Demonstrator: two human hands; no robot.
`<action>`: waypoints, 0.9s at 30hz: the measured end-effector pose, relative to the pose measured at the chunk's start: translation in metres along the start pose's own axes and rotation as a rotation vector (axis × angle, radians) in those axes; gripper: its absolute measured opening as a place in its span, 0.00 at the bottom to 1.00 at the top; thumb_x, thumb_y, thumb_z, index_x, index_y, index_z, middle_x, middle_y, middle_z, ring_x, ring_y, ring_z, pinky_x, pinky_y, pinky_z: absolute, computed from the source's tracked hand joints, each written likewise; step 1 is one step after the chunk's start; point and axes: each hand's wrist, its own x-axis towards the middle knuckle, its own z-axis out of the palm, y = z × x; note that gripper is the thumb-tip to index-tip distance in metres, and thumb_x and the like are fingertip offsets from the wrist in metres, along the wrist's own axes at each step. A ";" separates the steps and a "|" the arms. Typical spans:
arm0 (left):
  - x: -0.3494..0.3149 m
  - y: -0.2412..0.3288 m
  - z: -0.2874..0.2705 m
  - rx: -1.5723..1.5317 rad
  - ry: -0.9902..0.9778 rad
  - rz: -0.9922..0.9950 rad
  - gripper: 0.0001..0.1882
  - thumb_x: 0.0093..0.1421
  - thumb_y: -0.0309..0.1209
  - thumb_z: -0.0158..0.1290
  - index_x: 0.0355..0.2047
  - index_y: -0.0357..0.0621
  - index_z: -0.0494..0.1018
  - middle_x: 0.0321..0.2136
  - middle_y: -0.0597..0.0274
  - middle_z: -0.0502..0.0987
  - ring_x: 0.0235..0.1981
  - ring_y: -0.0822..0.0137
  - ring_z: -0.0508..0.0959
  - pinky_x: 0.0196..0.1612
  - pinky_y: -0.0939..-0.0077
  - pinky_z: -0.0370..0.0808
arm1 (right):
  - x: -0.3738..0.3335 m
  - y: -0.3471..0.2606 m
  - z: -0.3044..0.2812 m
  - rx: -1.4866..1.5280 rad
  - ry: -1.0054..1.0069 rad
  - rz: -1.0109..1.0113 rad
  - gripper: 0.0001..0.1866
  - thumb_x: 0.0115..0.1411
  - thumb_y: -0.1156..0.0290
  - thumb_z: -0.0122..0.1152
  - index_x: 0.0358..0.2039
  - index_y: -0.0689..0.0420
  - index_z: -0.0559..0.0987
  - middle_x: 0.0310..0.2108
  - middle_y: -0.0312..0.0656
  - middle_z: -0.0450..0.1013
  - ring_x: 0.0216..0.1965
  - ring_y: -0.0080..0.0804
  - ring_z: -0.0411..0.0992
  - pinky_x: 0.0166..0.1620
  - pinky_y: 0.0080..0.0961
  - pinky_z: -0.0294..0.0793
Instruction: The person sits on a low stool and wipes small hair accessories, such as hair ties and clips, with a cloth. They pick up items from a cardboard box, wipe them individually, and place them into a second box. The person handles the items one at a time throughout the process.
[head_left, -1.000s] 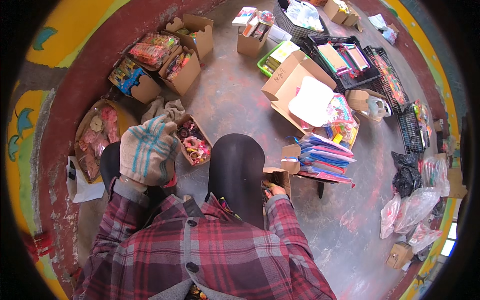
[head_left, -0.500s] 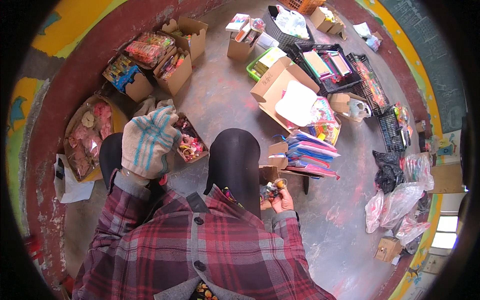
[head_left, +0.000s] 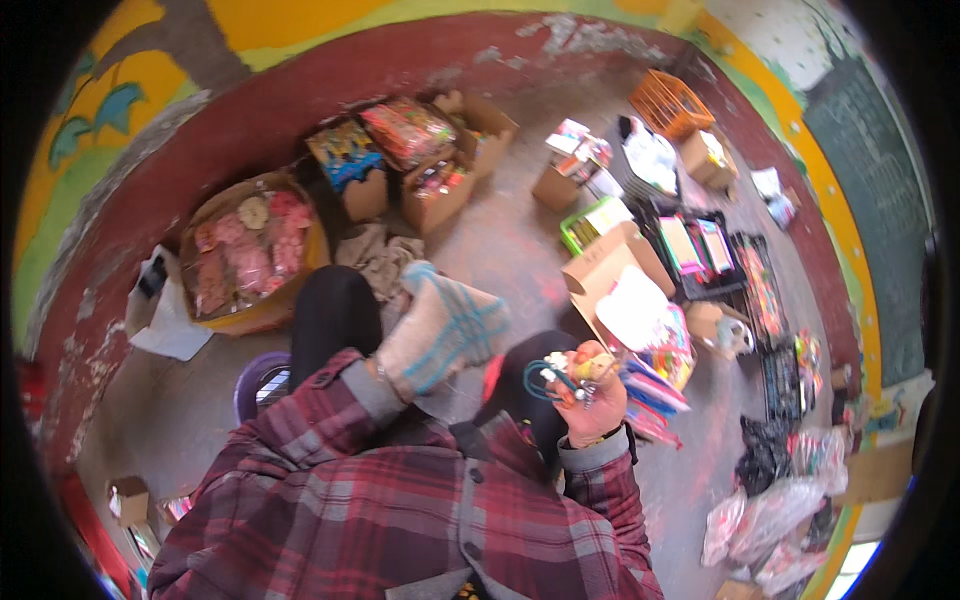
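A beige cloth with teal stripes (head_left: 450,335) covers my left hand (head_left: 378,370) over my lap; only a little of the wrist shows, and the fingers are hidden beneath it. In front of my right knee, my right hand (head_left: 598,410) is raised with its fingers closed round a small bunch of hair ties (head_left: 568,375). A dark teal elastic loop sticks out on the left of the bunch, with white, orange and yellowish bits among it. The separate small pieces are blurred.
A large box of pink bagged goods (head_left: 250,255) stands left, a crumpled brown cloth (head_left: 378,260) beside it. Cartons of colourful packets (head_left: 435,195) line the wall. To the right are an open carton (head_left: 590,270), coloured folders (head_left: 650,395), black crates (head_left: 690,285) and plastic bags (head_left: 770,510).
My view has swung left. My right hand has come up in front of my knee with the hair ties, and my cloth-covered left hand has moved rightward and lower over my lap.
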 end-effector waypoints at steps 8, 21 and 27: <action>-0.016 0.001 0.006 0.159 0.308 0.185 0.33 0.63 0.56 0.35 0.48 0.37 0.67 0.40 0.58 0.75 0.37 0.67 0.76 0.42 0.72 0.75 | 0.074 0.083 0.014 -0.146 0.242 0.013 0.09 0.58 0.72 0.51 0.41 0.56 0.73 0.37 0.38 0.72 0.37 0.29 0.71 0.37 0.26 0.72; -0.013 -0.002 -0.047 0.043 0.150 0.314 0.04 0.56 0.24 0.48 0.31 0.42 0.72 0.27 0.61 0.74 0.26 0.70 0.76 0.26 0.77 0.71 | 0.068 0.078 -0.009 -0.322 0.441 -0.110 0.12 0.59 0.69 0.51 0.44 0.51 0.71 0.41 0.33 0.71 0.39 0.29 0.69 0.40 0.25 0.66; -0.018 0.020 0.007 1.358 0.757 0.289 0.04 0.51 0.26 0.49 0.21 0.43 0.67 0.19 0.61 0.70 0.19 0.69 0.72 0.20 0.77 0.68 | 0.059 0.077 -0.044 -0.103 0.505 0.007 0.12 0.58 0.71 0.49 0.43 0.52 0.71 0.39 0.35 0.72 0.38 0.31 0.71 0.37 0.28 0.69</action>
